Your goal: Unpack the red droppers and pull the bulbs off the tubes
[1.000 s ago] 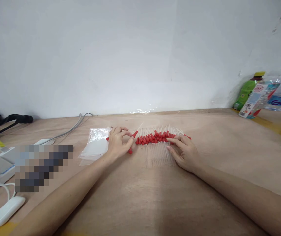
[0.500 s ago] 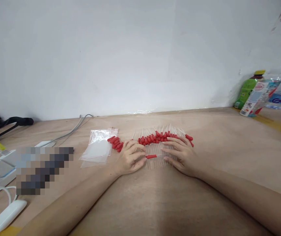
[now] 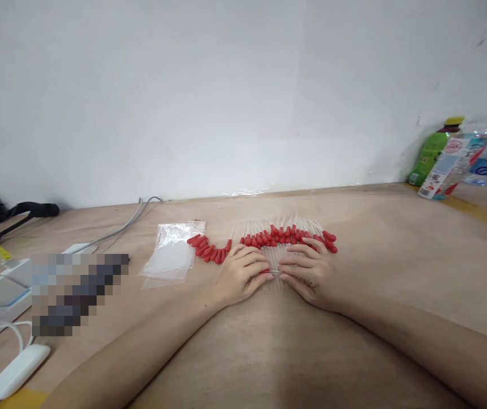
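Red bulb [image 3: 264,271] in left hand [image 3: 243,272], over clear tubes [image 3: 271,257]

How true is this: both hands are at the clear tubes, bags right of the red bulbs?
Wrong side: in the head view, the bags lie left of the red bulbs. The left hand and right hand are at the clear tubes.

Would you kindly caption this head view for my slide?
Left hand grips a red elongated bulb, right hand over slender clear tubes.
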The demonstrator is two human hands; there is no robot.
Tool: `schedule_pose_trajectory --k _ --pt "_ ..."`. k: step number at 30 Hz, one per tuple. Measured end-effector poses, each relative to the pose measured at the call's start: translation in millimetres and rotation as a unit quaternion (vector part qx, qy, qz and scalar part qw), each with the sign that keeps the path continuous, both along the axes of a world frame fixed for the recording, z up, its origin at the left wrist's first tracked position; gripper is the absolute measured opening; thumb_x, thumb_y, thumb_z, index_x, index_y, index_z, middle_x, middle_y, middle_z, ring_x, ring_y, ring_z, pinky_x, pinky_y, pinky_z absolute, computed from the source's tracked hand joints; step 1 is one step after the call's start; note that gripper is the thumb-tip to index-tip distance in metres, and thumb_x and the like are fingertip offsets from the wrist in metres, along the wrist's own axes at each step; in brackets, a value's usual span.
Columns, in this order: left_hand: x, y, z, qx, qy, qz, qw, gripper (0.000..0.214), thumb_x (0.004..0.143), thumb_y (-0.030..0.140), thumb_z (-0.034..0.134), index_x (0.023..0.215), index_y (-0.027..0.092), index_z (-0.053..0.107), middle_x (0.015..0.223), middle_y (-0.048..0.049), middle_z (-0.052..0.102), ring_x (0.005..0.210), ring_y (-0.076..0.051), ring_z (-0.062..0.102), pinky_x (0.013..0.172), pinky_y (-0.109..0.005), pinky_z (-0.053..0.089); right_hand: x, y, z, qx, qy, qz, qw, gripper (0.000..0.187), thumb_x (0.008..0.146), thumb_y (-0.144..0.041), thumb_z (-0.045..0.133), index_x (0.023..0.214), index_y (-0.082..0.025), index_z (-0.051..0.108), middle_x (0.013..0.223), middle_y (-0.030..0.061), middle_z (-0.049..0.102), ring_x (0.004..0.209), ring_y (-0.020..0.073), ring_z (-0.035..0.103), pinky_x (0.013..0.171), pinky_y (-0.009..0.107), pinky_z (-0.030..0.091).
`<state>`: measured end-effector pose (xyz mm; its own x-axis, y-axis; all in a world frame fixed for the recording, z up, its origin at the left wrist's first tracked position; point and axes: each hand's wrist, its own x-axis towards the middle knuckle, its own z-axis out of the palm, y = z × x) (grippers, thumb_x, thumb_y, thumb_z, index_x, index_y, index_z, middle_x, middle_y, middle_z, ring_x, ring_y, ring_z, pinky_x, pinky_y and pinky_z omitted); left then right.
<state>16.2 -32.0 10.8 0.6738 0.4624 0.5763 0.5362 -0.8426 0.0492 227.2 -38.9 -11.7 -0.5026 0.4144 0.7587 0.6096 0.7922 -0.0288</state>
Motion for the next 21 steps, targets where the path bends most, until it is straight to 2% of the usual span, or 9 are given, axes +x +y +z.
schedule_pose_trajectory --k 5,10,13,21 --pt "0 -2 -1.4 0.029 -0.009 0.013 0.999 0.015 0.084 0.032 0.053 0.084 0.020 0.063 0.084 -0.0012 0.068 0.087 -0.017 0.058 0.081 -0.035 0.037 -2 0 -1.0 -0.014 -0.001 0.015 1.000 0.019 0.080 -0.033 0.056 0.093 -0.023 0.065 0.093 0.0009 0.069 0.097 0.0200 0.057 0.097 0.046 0.031" --pt "0 -3 -1.8 0.067 -0.008 -0.003 0.998 0.011 0.083 0.026 0.053 0.086 0.019 0.062 0.086 -0.0002 0.069 0.092 -0.016 0.057 0.086 -0.035 0.035 -4 4 -9.5 0.004 0.015 0.081 0.997 0.017 0.084 -0.019 0.050 0.096 -0.018 0.063 0.094 0.0037 0.068 0.098 0.0159 0.059 0.104 0.045 0.029" --pt "1 -4 -2.4 0.084 0.004 -0.006 0.996 0.010 0.083 0.023 0.053 0.086 0.019 0.061 0.087 0.0007 0.069 0.096 -0.018 0.056 0.092 -0.037 0.031 -4 6 -12.6 0.016 0.024 0.111 0.993 0.016 0.083 -0.016 0.050 0.093 -0.016 0.062 0.093 0.0057 0.068 0.099 0.0163 0.059 0.104 0.045 0.032" --pt "-1 -5 -2.8 0.083 0.027 -0.015 0.996 0.013 0.084 0.024 0.050 0.080 0.017 0.060 0.080 0.0000 0.068 0.096 -0.019 0.057 0.093 -0.040 0.029 -1 5 -14.4 0.052 0.018 0.121 0.991 0.016 0.081 -0.013 0.051 0.094 -0.016 0.060 0.087 0.0054 0.069 0.102 0.0177 0.058 0.102 0.042 0.037"
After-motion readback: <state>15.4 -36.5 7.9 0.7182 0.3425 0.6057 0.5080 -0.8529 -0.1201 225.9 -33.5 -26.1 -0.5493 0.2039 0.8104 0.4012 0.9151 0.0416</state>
